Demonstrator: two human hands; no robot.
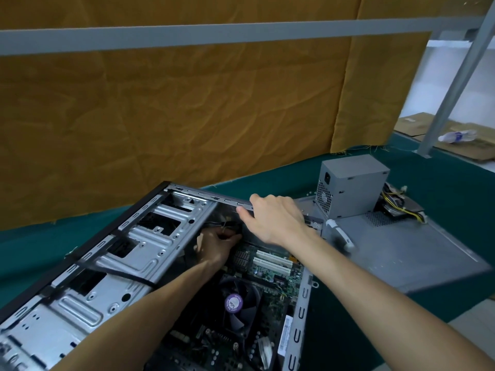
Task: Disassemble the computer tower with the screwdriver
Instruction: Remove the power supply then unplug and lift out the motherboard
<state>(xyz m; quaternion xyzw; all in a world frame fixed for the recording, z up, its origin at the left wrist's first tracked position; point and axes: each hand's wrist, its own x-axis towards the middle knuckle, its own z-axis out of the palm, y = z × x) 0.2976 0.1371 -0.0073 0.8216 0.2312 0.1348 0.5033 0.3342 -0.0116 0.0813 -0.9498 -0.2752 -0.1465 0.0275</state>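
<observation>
Two hands at the computer tower [112, 263]: right hand [270, 220] grips its rim, left hand [214, 245] pinches inside.

two bare forearms, left hand [214, 246] and right hand [273, 219], no sleeves, rings or watch in view

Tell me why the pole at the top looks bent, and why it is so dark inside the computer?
Head view: the wide-angle lens bows the grey rail and stretches the arms near the edges. The left hand sits deep in the computer tower, shaded by its walls, so its fingers are hard to see. The right hand on the top edge is brightly lit. The white handle looks slightly smeared.
</observation>
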